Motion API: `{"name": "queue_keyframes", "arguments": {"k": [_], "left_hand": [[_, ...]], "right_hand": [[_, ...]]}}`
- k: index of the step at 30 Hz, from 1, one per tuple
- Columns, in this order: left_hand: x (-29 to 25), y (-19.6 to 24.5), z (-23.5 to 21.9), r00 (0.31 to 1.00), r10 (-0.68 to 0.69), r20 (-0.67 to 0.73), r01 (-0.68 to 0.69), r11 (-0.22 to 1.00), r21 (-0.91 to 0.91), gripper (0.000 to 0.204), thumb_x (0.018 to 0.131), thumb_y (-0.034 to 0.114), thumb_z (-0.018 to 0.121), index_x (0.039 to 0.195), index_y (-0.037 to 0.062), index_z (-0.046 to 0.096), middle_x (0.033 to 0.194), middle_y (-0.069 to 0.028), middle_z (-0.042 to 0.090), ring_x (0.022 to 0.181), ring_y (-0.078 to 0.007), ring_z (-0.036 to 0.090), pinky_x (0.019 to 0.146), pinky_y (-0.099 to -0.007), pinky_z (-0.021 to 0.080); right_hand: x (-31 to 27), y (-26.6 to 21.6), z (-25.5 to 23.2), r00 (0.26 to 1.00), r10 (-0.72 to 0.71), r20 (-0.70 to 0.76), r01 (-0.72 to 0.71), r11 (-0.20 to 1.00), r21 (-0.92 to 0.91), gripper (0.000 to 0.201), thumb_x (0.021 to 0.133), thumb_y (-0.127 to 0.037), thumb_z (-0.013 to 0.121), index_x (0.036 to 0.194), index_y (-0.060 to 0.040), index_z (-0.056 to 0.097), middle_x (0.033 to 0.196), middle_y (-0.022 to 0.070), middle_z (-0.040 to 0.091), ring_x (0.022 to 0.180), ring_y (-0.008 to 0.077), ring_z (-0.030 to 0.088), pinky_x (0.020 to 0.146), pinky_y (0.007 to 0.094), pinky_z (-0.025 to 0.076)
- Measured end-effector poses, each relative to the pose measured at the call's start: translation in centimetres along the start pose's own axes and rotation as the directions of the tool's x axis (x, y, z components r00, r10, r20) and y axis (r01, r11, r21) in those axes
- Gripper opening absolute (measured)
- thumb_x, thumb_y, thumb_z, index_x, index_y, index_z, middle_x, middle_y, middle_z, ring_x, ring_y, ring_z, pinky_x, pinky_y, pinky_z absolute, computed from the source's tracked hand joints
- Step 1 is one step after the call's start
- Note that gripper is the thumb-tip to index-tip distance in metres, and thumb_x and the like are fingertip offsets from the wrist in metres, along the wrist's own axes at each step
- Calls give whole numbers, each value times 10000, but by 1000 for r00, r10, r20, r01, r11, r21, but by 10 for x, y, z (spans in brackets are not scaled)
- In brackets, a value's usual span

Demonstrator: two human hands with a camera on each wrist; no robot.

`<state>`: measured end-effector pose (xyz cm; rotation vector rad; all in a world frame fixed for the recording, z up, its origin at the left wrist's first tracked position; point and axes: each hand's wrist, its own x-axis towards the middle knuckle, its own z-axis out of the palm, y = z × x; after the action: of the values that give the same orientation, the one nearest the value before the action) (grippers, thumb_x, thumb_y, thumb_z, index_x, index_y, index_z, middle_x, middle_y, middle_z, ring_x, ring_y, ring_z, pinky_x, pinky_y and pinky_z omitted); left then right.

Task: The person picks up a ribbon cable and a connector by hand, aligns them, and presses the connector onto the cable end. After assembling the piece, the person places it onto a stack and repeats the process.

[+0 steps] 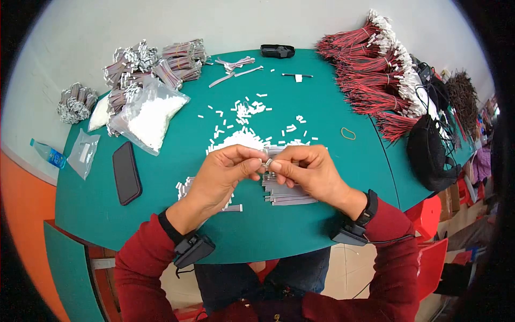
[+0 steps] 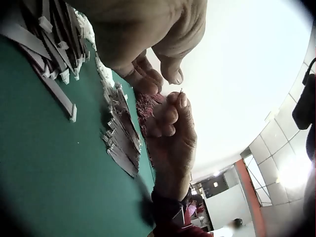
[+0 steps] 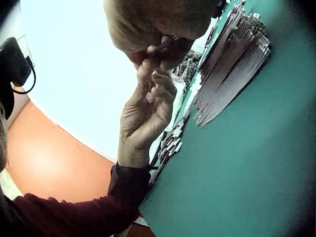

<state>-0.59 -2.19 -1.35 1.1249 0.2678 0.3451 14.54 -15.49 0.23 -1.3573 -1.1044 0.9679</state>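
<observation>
In the head view both hands meet over the table's middle, fingertips almost touching. My left hand (image 1: 217, 174) pinches a small white connector (image 1: 266, 163) between thumb and fingers; my right hand (image 1: 308, 172) has its thumb and forefinger curled at the same small piece. Exactly which part each hand grips is too small to tell. Below and behind the hands lie grey flat cables (image 1: 287, 194) with white ends, and a heap of loose white connectors (image 1: 244, 140). In the left wrist view a thin dark tip shows at the right hand's (image 2: 173, 133) fingertips.
On the green table (image 1: 241, 241), a phone (image 1: 127, 173), a bag of white pieces (image 1: 153, 115) and bundled grey cables (image 1: 129, 64) lie left. Red-black wire bundles (image 1: 370, 70) and a black bag (image 1: 429, 153) are right. A rubber band (image 1: 348, 133) lies right of the hands.
</observation>
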Motion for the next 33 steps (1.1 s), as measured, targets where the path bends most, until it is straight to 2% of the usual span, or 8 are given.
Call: {"name": "queue_keyframes", "arguments": {"k": [3, 9, 33], "left_hand": [[1, -2, -2, 1000, -5, -22, 5, 999, -31, 186, 859, 81, 595, 1014, -21, 608, 892, -56, 608, 784, -109, 536, 726, -237, 444], [1, 0, -2, 998, -46, 30, 47, 998, -48, 210, 877, 96, 571, 1048, -21, 604, 857, -38, 588, 775, -100, 527, 723, -228, 441], [-2, 0, 2, 997, -56, 54, 59, 997, -54, 209, 875, 104, 575, 1036, -26, 613, 873, -48, 610, 765, -97, 539, 700, -227, 450]], "right_hand": [[-2, -1, 3, 1000, -29, -6, 29, 999, -23, 134, 873, -135, 591, 817, -26, 648, 630, -32, 559, 555, 6, 448, 476, 176, 342], [-1, -2, 4, 999, -39, 4, 39, 999, -27, 129, 869, -125, 594, 820, -16, 642, 630, -27, 560, 560, 12, 451, 484, 181, 352], [-1, 4, 6, 998, -61, 0, 61, 998, -6, 139, 871, -136, 592, 801, -27, 642, 612, -43, 546, 519, 2, 407, 446, 180, 312]]}}
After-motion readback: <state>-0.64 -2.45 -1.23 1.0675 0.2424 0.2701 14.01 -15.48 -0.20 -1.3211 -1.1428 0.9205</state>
